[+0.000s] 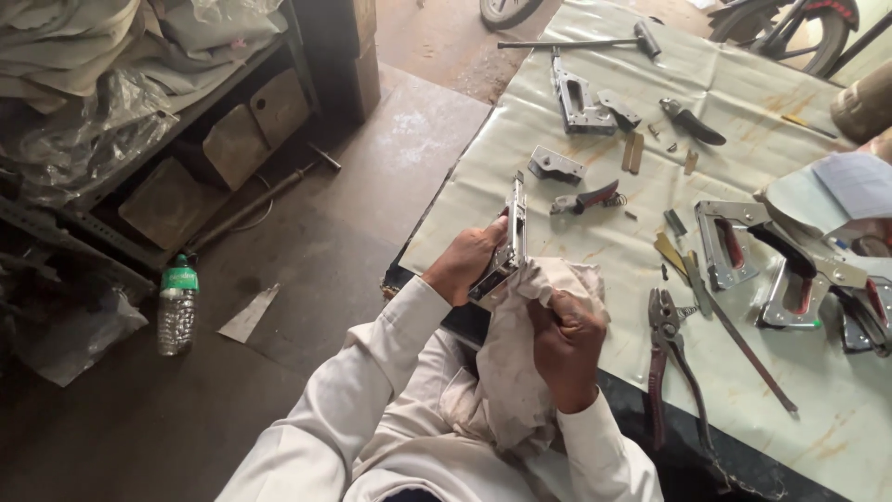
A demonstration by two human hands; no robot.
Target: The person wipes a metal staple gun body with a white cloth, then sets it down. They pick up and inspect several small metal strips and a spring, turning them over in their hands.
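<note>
head view looks down on a person in a pale shirt at the edge of a worktop [557,93] covered with a light sheet. left hand [462,262] grips a metal staple gun body [509,237], held upright just over the worktop's near edge. right hand [567,336] is clenched around a grubby cloth [520,363] pressed against the tool's lower end. pliers [664,349] lie just right of that hand; more staple guns [743,246] and a hammer [576,42] lie farther off. a plastic bottle [177,305] stands on the floor.
</note>
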